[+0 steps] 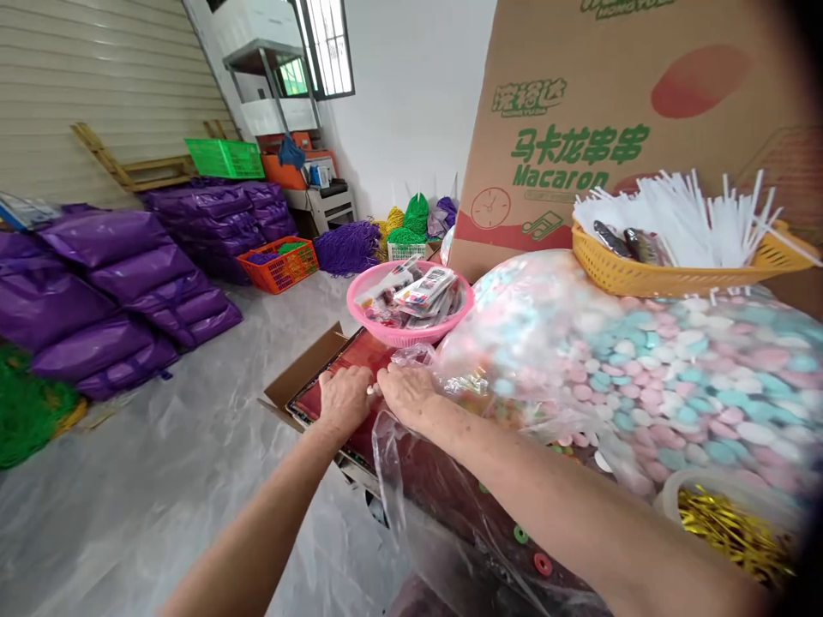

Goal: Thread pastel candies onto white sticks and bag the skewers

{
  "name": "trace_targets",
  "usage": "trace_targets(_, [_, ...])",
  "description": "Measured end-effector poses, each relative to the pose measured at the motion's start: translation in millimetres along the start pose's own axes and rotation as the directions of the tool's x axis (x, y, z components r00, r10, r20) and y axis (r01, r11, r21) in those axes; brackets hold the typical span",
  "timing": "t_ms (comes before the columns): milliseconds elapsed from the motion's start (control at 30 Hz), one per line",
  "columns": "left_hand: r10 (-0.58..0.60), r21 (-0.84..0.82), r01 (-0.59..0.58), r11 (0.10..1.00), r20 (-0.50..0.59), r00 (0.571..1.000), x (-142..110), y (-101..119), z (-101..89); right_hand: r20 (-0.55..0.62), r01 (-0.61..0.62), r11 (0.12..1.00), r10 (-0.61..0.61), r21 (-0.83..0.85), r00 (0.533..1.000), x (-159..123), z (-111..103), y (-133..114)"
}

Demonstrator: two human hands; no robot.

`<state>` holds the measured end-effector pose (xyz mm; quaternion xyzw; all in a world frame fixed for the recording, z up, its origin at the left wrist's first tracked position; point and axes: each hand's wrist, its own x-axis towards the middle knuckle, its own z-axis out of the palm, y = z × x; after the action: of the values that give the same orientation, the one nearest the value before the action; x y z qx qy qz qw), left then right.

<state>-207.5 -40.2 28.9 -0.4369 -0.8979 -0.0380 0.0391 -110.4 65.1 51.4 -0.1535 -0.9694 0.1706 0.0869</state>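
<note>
My left hand (343,398) and my right hand (406,393) lie close together, knuckles up, on a dark red sheet (366,353) inside an open cardboard box (302,370). Both have their fingers curled down, and a small white stick (371,390) shows between them. My right forearm rests against a big clear plastic bag (643,377) full of pink, blue and white round candies. Just beyond my hands stands a pink basket (411,330) with small printed packets.
A yellow basket (643,274) of white sticks rests on the candy bag before a tall "Macaron" carton (610,111). Gold tinsel (733,531) sits in a tub at right. Purple sacks (122,283), an orange crate (281,266) and green netting (26,411) cover the floor at left.
</note>
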Motion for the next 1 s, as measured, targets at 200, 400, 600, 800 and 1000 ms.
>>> trace_targets(200, [-0.057, -0.213, 0.013, 0.977, -0.200, 0.978, 53, 30, -69.8, -0.132, -0.122, 0.985, 0.105, -0.123, 0.986, 11, -83, 47])
trace_targets(400, [-0.003, -0.201, -0.021, 0.979, -0.122, 0.992, 137, 110, -63.2, -0.155, -0.350, 0.926, 0.329, -0.141, 0.932, 13, -106, 110])
trace_targets(600, [-0.008, -0.192, -0.002, 0.981, -0.052, 0.999, 172, 115, -49.1, -0.132, -0.348, 0.937, 0.342, -0.020, 0.930, 27, -108, 143])
trace_targets(800, [0.100, -0.221, -0.098, 0.970, -0.004, 0.995, 187, 80, -59.1, -0.172, -0.293, 0.954, 0.279, -0.062, 0.945, 57, -111, 147])
trace_targets(1000, [0.144, -0.235, -0.151, 0.960, -0.047, 0.988, 189, 70, -60.7, -0.096, -0.102, 0.936, 0.073, -0.337, 0.993, 84, -100, 134])
